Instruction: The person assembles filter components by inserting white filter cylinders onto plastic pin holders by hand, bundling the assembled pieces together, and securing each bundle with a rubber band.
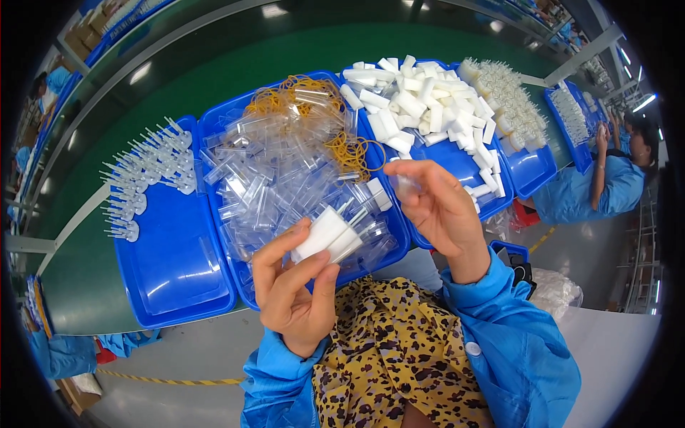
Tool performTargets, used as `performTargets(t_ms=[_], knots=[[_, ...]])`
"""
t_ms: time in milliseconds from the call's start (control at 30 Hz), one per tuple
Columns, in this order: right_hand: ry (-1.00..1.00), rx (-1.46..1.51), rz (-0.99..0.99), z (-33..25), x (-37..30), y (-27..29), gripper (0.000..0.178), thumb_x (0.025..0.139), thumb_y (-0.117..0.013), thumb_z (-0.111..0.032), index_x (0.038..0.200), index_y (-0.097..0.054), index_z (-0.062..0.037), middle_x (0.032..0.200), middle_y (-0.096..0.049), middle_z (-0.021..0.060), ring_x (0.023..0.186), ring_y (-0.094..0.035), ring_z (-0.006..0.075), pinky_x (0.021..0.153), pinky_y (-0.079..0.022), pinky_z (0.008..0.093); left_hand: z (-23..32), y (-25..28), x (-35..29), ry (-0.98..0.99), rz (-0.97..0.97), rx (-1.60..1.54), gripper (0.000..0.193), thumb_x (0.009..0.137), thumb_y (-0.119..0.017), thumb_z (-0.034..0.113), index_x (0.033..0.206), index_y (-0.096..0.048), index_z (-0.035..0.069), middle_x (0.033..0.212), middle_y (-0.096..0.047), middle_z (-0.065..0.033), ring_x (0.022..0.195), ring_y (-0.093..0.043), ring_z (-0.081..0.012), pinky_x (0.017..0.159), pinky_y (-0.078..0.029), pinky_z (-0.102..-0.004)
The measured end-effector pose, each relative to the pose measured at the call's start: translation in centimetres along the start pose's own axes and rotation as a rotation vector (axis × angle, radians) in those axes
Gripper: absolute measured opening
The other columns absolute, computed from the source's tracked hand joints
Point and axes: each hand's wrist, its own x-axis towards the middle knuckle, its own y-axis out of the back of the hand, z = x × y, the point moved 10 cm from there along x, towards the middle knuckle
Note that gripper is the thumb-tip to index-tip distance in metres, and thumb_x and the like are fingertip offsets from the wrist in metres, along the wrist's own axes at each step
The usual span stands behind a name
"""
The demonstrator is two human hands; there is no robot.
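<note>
Hands meet just above the near edge of the middle blue tray (228, 135). The left hand (292, 285) is closed around a white plastic block (322, 234) with a clear sleeve (364, 232) sticking out past its fingertips, thumb underneath and fingers curled over the top. The right hand (439, 207), raised a little beyond and to the right of it, pinches a small clear piece (405, 187) between thumb and forefinger (it is so transparent I can barely make out its shape).

Directly beyond the left hand lies a heap of clear sleeves (285, 164) with yellow rubber bands (349, 151) scattered over it. Past the right hand a second tray is piled with white blocks (421, 107). Off to the left of the left hand, a third tray (171, 264) holds clear spiky parts (143, 178) standing in rows. All of it sits on a green table (178, 78).

As I judge it, the risk is in the right hand's light pinch: the clear piece could slip and vanish among the look-alike sleeves below. The block is gripped near one end, so a push on the sleeve could tilt it or knock the heap over the tray's rim.
</note>
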Motion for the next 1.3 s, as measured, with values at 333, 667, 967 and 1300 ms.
performTargets(t_ms=[333,667,967,1300], knots=[[-0.122,-0.293,-0.215,0.4,-1.5,-2.5,0.032,0.097,-0.050,-0.019,0.120,-0.059,0.0011,0.062,-0.055,0.0008,0.048,-0.043,0.0019,0.041,-0.029,0.0155,0.1,-0.3,-0.1,0.008,-0.018,-0.010,0.019,0.077,-0.071,-0.004,0.095,-0.066,0.000,0.117,-0.054,-0.0178,0.114,-0.056,-0.0352,0.090,-0.053,-0.0406],[-0.065,-0.528,-0.324,-0.2,-3.2,-6.2,0.030,0.098,-0.048,-0.019,0.120,-0.060,-0.0019,0.068,-0.056,0.0003,0.054,-0.047,0.0017,0.049,-0.035,0.0151,0.4,-1.1,0.5,-0.017,-0.040,0.119,0.033,0.073,-0.072,-0.007,0.105,-0.066,-0.001,0.116,-0.055,-0.0188,0.107,-0.060,-0.0325,0.082,-0.055,-0.0358],[0.191,-0.525,-0.242,-1.2,-2.4,-5.3,0.022,0.092,-0.059,-0.011,0.112,-0.061,-0.0012,0.085,-0.062,0.0027,0.065,-0.053,0.0036,0.057,-0.041,0.0167,0.0,-1.0,0.0,-0.031,-0.007,0.125,0.028,0.073,-0.069,-0.002,0.101,-0.064,-0.002,0.115,-0.054,-0.0201,0.101,-0.059,-0.0303,0.079,-0.051,-0.0348],[0.376,-0.574,-0.041,-2.9,-3.1,-4.3,0.022,0.086,-0.065,-0.001,0.107,-0.058,0.0041,0.093,-0.063,0.0079,0.065,-0.059,0.0056,0.052,-0.045,0.0167,-0.1,-1.3,0.0,-0.047,-0.032,0.180,0.030,0.074,-0.068,0.000,0.103,-0.065,-0.002,0.115,-0.053,-0.0195,0.098,-0.057,-0.0295,0.079,-0.051,-0.0346]])
